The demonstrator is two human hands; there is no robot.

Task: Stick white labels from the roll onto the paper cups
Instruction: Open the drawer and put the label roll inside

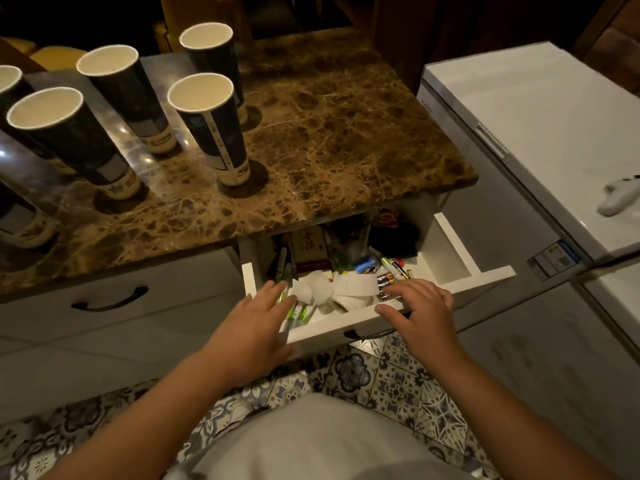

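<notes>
In the drawer (346,323), label roll (349,289) crosswise.

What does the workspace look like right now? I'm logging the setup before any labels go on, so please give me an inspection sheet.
Surface: brown marble counter, glossy, above an open white drawer.
Job's things: dark paper cups standing upright on the counter, no white label seen on them; white label roll lying in the drawer, strip partly unwound.
Clutter: pens, batteries and a red box in the drawer.
Hands: left hand and right hand over the drawer front, fingers straight, holding nothing.
Cables: nothing seen.
Surroundings: white fridge at right, patterned floor tiles.
</notes>
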